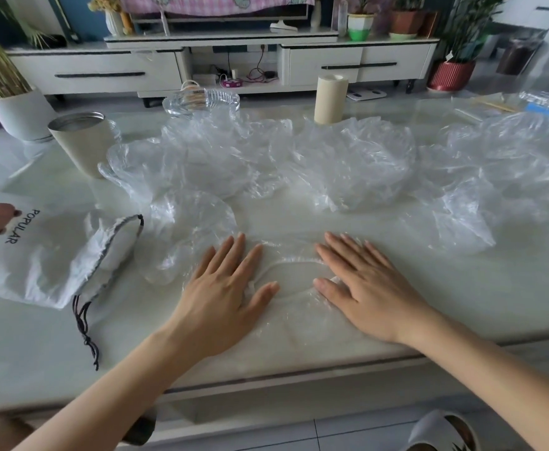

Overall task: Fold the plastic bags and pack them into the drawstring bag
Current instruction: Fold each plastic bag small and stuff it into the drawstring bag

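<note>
In the head view, a thin clear plastic bag point(294, 281) is seen lying flat on the pale shiny desk point(462, 304), close to the near edge. The left hand point(224, 288) is laid flat on the left part of this bag, and the right hand point(361, 288) on its right part. The fingers point(234, 249) of both hands are kept straight and a little spread. Nothing is held in them; the bag is only pressed down.

More crumpled clear plastic bags point(348, 164) are piled in a loose heap across the desk behind the hands. The white cloth drawstring bag point(38, 262) with a brown bear picture is laid at the left of the desk, near the left hand but apart from it. Its dark cord point(86, 330) is trailed over the desk. A round beige tin point(78, 148) with an open top is stood behind the drawstring bag. A tall beige tube point(330, 99) is stood upright behind the heap.
</note>
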Demonstrator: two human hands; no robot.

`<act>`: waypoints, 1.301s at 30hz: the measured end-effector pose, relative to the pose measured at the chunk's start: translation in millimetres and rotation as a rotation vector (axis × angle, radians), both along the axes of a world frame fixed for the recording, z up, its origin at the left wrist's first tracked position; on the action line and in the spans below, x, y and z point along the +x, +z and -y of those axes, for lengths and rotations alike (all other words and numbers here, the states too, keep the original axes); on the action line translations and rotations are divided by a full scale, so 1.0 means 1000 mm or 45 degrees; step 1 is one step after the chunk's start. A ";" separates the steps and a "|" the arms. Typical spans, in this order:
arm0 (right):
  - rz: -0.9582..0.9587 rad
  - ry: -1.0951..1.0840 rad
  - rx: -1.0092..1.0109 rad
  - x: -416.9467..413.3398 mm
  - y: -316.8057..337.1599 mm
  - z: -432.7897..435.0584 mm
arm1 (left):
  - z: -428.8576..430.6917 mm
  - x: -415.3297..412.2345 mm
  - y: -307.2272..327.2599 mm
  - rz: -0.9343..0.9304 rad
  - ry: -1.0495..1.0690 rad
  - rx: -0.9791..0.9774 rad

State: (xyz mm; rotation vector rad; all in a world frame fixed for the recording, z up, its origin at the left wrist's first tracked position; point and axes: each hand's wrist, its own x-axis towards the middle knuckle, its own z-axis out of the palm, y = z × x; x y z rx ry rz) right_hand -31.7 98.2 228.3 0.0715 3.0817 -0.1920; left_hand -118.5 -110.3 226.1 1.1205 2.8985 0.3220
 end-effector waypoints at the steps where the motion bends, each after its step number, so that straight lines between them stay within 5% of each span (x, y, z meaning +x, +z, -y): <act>1: -0.008 0.004 -0.005 0.001 0.000 -0.002 | 0.000 0.000 0.000 -0.003 -0.001 0.005; 4: -0.076 -0.025 -0.055 0.001 0.006 0.006 | 0.000 0.003 0.001 -0.035 -0.009 0.125; 9: -0.547 0.030 -0.355 0.009 0.017 0.041 | -0.010 0.026 0.014 -0.076 -0.160 0.469; 11: -0.410 0.086 -0.475 0.011 0.015 0.054 | -0.014 0.035 0.008 -0.009 -0.177 0.413; 17: -0.245 0.149 -0.153 0.011 -0.011 0.051 | -0.008 0.033 -0.018 -0.168 -0.111 0.126; 24: -0.536 0.088 -0.414 -0.008 0.019 0.045 | -0.014 0.021 0.009 -0.141 -0.118 0.541; 29: -0.227 0.091 -0.140 -0.033 0.002 0.043 | -0.026 0.005 -0.004 -0.052 -0.079 0.097; 33: -0.152 0.070 -0.072 -0.035 -0.007 0.037 | -0.019 0.004 -0.006 -0.004 0.020 0.064; 35: -0.207 0.074 -0.203 -0.036 -0.008 0.037 | -0.017 0.003 -0.006 0.007 0.016 0.063; 39: -0.568 -0.165 -0.956 -0.027 0.013 0.029 | -0.012 0.007 0.002 0.079 -0.044 0.410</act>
